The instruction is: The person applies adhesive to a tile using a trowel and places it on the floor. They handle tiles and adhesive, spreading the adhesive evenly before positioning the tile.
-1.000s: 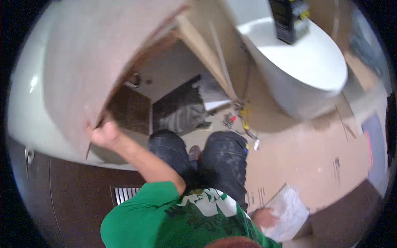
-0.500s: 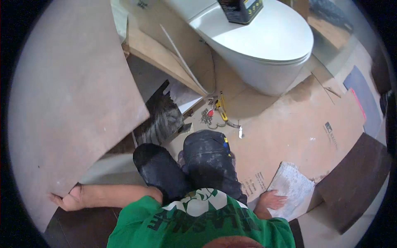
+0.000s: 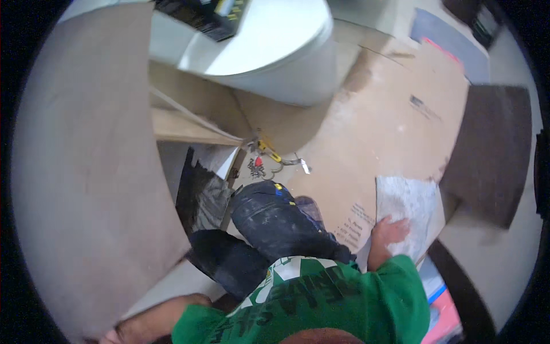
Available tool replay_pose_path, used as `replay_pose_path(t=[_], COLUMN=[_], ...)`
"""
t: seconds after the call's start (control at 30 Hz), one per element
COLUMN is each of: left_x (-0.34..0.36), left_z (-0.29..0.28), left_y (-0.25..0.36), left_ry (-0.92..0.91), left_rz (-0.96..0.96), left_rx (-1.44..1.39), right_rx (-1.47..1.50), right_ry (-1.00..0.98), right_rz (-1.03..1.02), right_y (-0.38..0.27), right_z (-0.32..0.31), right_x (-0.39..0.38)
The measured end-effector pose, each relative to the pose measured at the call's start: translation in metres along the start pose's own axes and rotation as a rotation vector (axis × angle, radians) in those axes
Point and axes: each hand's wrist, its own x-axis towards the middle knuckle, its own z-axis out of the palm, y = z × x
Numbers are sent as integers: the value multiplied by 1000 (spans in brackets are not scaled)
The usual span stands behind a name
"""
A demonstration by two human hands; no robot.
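Note:
A large beige-grey panel [image 3: 97, 149] fills the left side, tilted up. At its lower edge, in the dim rim of the picture, my left hand [image 3: 113, 334] is closed on it, with the fingers mostly hidden. My right hand [image 3: 391, 232] rests with fingers spread on a whitish, rough-looking flat piece [image 3: 409, 198] on the floor at the right. What that piece is made of I cannot tell. My knees, in dark trousers, are bent between the two hands.
A white toilet [image 3: 269, 57] with a black box [image 3: 212, 17] on its lid stands ahead. A yellow-handled tool [image 3: 268, 150] and small metal pieces [image 3: 256, 167] lie near my knee. Brown board [image 3: 401, 132] covers the floor; a dark panel [image 3: 490, 155] lies far right.
My view has swung to the right, so the toilet and tools appear further left. My left hand still holds the panel's edge, lower in view. My right hand stays on the whitish piece.

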Motion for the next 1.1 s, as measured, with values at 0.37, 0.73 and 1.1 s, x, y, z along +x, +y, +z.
replay_pose_path(t=[0.37, 0.73, 1.1], left_x=[-119, -316, -490], left_z=[149, 210, 220], left_y=[19, 83, 111], left_ry=[-716, -1473, -1845], left_rz=[-266, -728, -700], left_rx=[-168, -355, -401], right_rx=[108, 187, 130], right_ry=[25, 90, 64], right_rz=[54, -24, 9], right_y=[9, 9, 11], right_z=[13, 15, 22], right_x=[8, 2, 5])
